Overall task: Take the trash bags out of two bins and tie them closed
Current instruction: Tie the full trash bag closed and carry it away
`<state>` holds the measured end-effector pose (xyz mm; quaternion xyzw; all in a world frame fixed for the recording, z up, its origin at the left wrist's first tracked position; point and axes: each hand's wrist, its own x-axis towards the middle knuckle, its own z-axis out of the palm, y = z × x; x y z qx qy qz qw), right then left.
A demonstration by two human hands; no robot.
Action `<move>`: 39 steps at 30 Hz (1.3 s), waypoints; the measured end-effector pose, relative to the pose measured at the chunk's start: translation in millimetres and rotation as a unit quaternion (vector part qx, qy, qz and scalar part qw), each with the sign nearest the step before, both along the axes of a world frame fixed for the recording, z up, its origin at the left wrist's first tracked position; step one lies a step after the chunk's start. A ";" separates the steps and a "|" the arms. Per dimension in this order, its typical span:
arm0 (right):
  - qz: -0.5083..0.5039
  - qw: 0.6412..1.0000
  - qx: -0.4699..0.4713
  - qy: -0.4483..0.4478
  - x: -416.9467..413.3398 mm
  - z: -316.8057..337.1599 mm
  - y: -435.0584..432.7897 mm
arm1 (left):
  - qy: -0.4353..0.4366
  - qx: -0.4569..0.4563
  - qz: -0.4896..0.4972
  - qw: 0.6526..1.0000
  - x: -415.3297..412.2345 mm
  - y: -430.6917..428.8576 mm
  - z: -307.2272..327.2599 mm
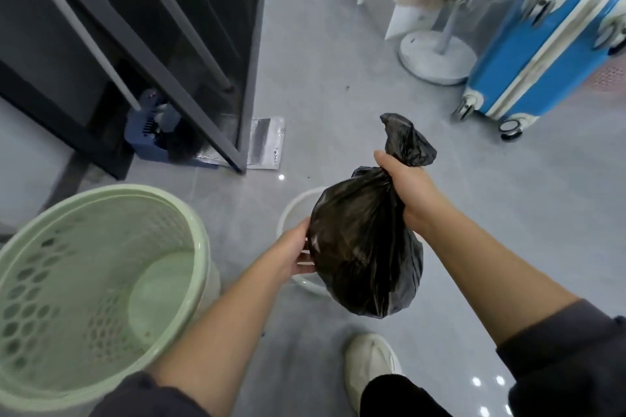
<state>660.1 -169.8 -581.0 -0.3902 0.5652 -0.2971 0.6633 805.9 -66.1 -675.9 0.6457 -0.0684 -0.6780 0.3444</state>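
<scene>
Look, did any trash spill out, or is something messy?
Nothing has spilled. The black bag looks whole, its neck gripped by the right hand, the left hand against its side. Only a few dark specks dot the grey floor, and a silvery packet lies flat by the door frame.

A lived-in room, probably a home: glossy grey floor tiles, a blue wheeled hard-shell suitcase, a white pedestal fan base, a dark-framed glass door, and a green perforated waste bin.
</scene>
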 end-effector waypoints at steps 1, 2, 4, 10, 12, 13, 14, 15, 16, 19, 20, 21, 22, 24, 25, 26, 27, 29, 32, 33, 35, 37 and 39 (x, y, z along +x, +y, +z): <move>-0.003 1.000 0.002 0.005 -4.9 -9.8 -2.1 | 0.001 0.005 -0.005 1.000 -4.7 -2.2 -10.5; -0.006 1.000 0.002 0.008 -9.3 -19.1 -4.5 | 0.004 0.008 -0.012 1.000 -8.9 -4.4 -20.7; -0.013 1.000 0.002 0.013 -16.8 -35.3 -8.0 | 0.006 0.017 -0.030 0.999 -16.4 -8.4 -39.0; -0.005 0.998 0.019 0.063 -26.8 -65.6 -9.8 | -0.017 0.041 -0.041 0.998 -31.9 -15.7 -70.2; -0.004 0.997 0.029 0.075 -27.4 -73.5 -9.0 | -0.065 0.059 -0.037 0.995 -29.3 -16.1 -82.0; -0.005 0.996 0.036 0.078 -27.1 -77.0 -8.1 | -0.141 0.062 -0.056 0.986 -23.8 -15.7 -92.4; -0.004 0.996 0.042 0.078 -26.2 -81.2 -7.2 | -0.244 0.069 -0.092 0.963 -16.3 -14.2 -102.6; -0.001 0.996 0.046 0.078 -25.0 -84.7 -6.0 | -0.340 0.082 -0.123 0.929 -9.0 -11.8 -110.9; 0.005 0.996 0.048 0.078 -23.4 -87.6 -4.8 | -0.399 0.099 -0.131 0.902 -1.7 -8.5 -117.7; 0.012 0.995 0.051 0.083 -20.5 -90.4 -4.0 | -0.406 0.161 -0.106 0.893 12.1 -1.1 -129.3; 0.012 0.995 0.051 0.085 -20.6 -91.6 -4.5 | -0.399 0.174 -0.109 0.894 15.0 0.4 -135.0; 0.013 0.995 0.051 0.088 -20.7 -92.2 -4.6 | -0.393 0.182 -0.120 0.893 16.6 1.6 -140.6; 0.016 0.994 0.050 0.092 -20.7 -93.4 -4.5 | -0.389 0.186 -0.134 0.892 18.2 2.6 -144.9; 0.026 0.993 0.048 0.101 -20.3 -95.4 -3.6 | -0.386 0.197 -0.171 0.885 21.7 5.0 -153.0; 0.030 0.993 0.048 0.107 -19.9 -95.7 -2.7 | -0.385 0.196 -0.184 0.883 22.2 5.2 -154.7; 0.034 0.992 0.049 0.112 -19.5 -95.6 -1.9 | -0.384 0.191 -0.188 0.884 22.3 5.0 -155.7; 0.037 0.991 0.049 0.116 -19.1 -95.1 -0.9 | -0.383 0.181 -0.183 0.887 21.1 4.6 -154.0; 0.043 0.991 0.048 0.120 -18.3 -92.1 0.8 | -0.386 0.150 -0.151 0.898 18.8 3.1 -148.4; 0.070 0.988 0.026 0.138 -20.4 -78.9 1.0 | -0.397 0.096 -0.082 0.909 16.5 0.9 -131.1; 0.087 0.984 0.020 0.152 -22.0 -73.4 -0.6 | -0.404 0.067 -0.070 0.910 16.2 0.3 -122.0; 0.125 0.977 0.010 0.174 -22.9 -62.0 -5.1 | -0.433 -0.001 -0.077 0.898 18.5 0.3 -99.6; 0.159 0.968 -0.001 0.195 -22.3 -50.5 -9.3 | -0.487 -0.068 -0.118 0.863 25.2 0.0 -72.8; 0.187 0.957 -0.006 0.222 -19.4 -39.3 -10.2 | -0.548 -0.113 -0.157 0.814 34.5 -0.6 -40.6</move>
